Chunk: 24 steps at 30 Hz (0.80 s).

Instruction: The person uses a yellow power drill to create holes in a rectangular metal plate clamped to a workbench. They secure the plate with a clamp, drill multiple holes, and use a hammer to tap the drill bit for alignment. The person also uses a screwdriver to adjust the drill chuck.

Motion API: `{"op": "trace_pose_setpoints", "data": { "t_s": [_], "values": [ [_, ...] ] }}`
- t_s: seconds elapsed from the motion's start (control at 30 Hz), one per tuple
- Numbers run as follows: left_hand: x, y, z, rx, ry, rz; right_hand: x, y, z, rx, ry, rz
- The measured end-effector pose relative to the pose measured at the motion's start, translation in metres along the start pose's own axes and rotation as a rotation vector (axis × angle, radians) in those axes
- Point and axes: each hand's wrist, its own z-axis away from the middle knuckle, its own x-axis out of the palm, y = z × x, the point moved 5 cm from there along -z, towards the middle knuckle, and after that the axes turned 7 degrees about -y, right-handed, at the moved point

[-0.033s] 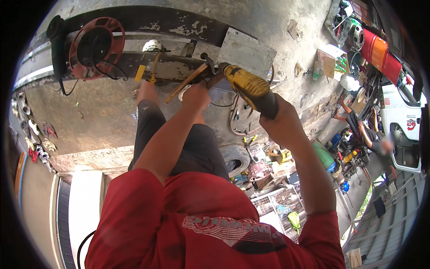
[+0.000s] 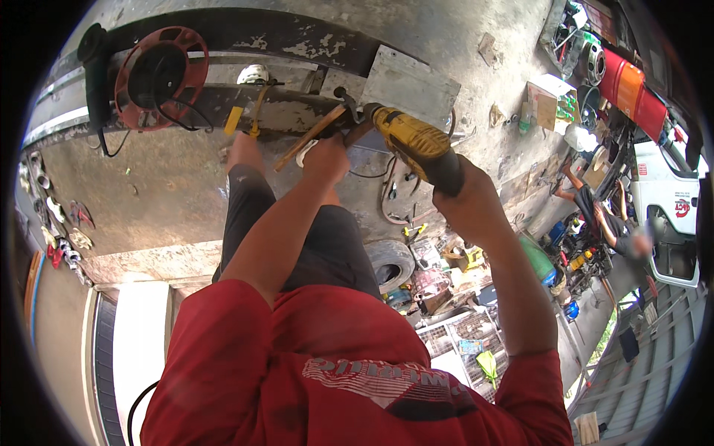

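My right hand (image 2: 472, 201) is wrapped round the grip of a yellow and black power drill (image 2: 416, 141). The drill's front end points up and left, close to the end of a short brown bar (image 2: 358, 134). Closed on the lower part of that bar is my left hand (image 2: 327, 160); its fingertips are partly hidden. Just left of it, a hammer (image 2: 311, 136) with a wooden handle leans against the dark painted beam (image 2: 286, 117). A pale metal plate (image 2: 409, 83) lies beyond the drill, across the beams.
On the beams at left are a red cable reel (image 2: 195, 70) and a dark green power tool (image 2: 94, 82). Behind my legs lie a tyre (image 2: 390, 264) and scattered tools. At right a co-worker (image 2: 606, 223) is near a white vehicle cab (image 2: 673, 208). Shoes (image 2: 56, 212) line the left.
My right hand and the drill have shifted very slightly right and down. The left hand stays where it was.
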Motion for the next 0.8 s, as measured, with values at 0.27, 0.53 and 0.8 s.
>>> {"op": "trace_pose_setpoints", "data": {
  "t_s": [0.27, 0.53, 0.8],
  "values": [
    [0.003, -0.004, -0.002, -0.021, -0.018, 0.037, -0.003, 0.022, 0.0, 0.099, -0.079, -0.193],
    [0.003, -0.005, -0.002, 0.036, 0.038, 0.032, 0.01, 0.031, 0.016, 0.07, -0.076, -0.407],
    [0.0, 0.004, -0.001, 0.045, 0.062, -0.082, 0.016, 0.049, 0.043, 0.073, -0.033, -0.518]
  ]
}}
